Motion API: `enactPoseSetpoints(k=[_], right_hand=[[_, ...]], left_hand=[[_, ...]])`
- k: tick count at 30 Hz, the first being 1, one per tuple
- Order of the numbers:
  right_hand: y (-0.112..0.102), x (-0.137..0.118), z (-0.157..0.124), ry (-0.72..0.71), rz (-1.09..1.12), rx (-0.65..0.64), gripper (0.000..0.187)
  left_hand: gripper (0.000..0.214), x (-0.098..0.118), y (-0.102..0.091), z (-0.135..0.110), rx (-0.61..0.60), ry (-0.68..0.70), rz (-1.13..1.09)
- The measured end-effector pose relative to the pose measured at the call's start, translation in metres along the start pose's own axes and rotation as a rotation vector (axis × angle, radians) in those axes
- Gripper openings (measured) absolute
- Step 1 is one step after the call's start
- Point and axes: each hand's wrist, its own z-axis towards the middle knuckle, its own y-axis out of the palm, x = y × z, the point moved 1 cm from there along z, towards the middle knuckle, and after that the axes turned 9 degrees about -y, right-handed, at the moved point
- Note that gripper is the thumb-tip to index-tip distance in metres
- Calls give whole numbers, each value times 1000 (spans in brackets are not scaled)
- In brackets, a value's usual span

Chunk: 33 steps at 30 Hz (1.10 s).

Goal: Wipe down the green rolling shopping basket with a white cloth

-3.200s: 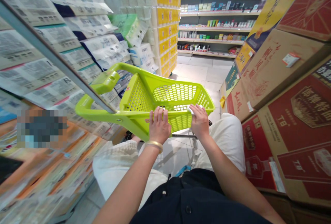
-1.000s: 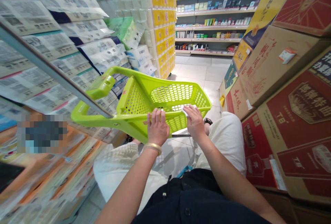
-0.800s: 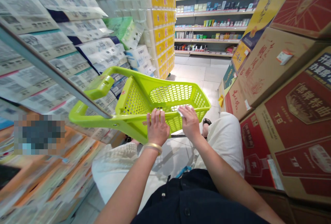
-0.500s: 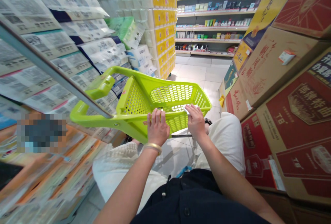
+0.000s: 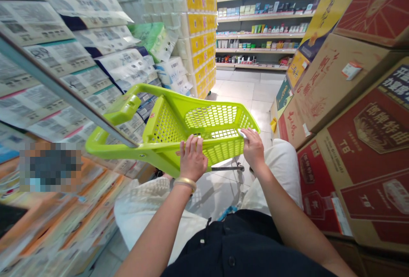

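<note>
In front of me stands a lime-green plastic shopping cart (image 5: pixel 166 117) with perforated walls, its handle end to the left. My left hand (image 5: pixel 192 160), a gold bangle at the wrist, is closed over the cart's near rim, fingers hooked inward. Farther right along that same rim, my right hand (image 5: pixel 254 147) presses a small white wipe (image 5: pixel 243 134) against the edge, near the cart's front corner. Most of the wipe is hidden under the fingers; whether it is paper or cloth I cannot tell. No goods show inside the cart.
Tissue packs (image 5: pixel 92 49) are stacked along the left, beside a tall yellow-and-white stack (image 5: pixel 204 34). Cardboard cartons (image 5: pixel 361 140) wall the right side. Shelves of bottles and boxes (image 5: pixel 262 12) stand behind. A metal pole (image 5: pixel 67 85) crosses at left. Tiled floor (image 5: pixel 234 87) shows between.
My right hand has slid right along the rim with the wipe, toward the cart's front corner, uncovering a wheel below. My left hand keeps its hold on the rim.
</note>
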Motion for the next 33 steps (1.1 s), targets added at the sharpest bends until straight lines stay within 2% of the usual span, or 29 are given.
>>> enactPoseSetpoints(k=[3,8,10,13,16,18,20,24,26,28,31,33], right_hand=[[2,-1,0,18,-5,-2,40],[18,-32,-11,-95,42,-88,45],[19,-36,-14,-148,65,-111,46],[12,-24,-17,-182,86,-122,46],[2,-3,-15,-74,34,-28,46],[1,3,-15,3,-4,39,45],[6,-5,-16,6,-6,41,46],[23,-38,-22,-172,94,-116,45],[24,-42,-24,-214,123,-151,44],[19,-32,-24,-166,103,-106,45],[11,-13,-23,-21,47,17,47],[12,-14,-24,21,28,43,48]], left_hand=[[53,-1,-3,0,9,-30,-15],[61,16,-8,-1,85,-121,0],[68,29,-7,1,39,-40,0],[73,47,-1,5,-102,100,-12],[69,55,4,10,-171,87,9],[65,55,6,11,-177,66,18],[62,53,7,10,-170,52,18],[59,46,7,7,-148,33,10],[58,42,7,6,-146,42,8],[59,40,6,6,-150,51,4],[60,38,6,4,-152,44,-2],[61,38,6,3,-145,35,-6]])
